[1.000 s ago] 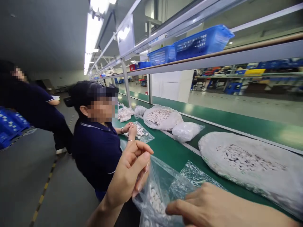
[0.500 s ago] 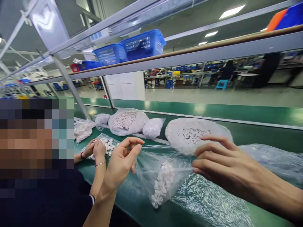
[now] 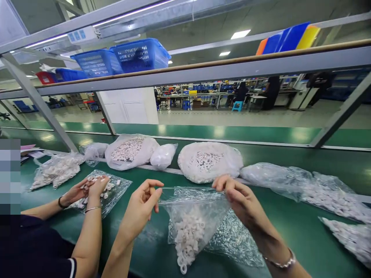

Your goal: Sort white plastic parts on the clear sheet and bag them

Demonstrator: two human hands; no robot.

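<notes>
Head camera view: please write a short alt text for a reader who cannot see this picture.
The person's left hand and right hand pinch the top corners of a clear plastic bag of small white rings above a green conveyor belt. To the left, a co-worker's hands sort similar white parts; larger filled bags lie behind.

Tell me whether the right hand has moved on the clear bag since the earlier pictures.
Yes. The right hand has risen from the bag's lower side to pinch its top edge, level with the left hand, nearer the round white sack behind. The clear bag hangs between them.
</notes>
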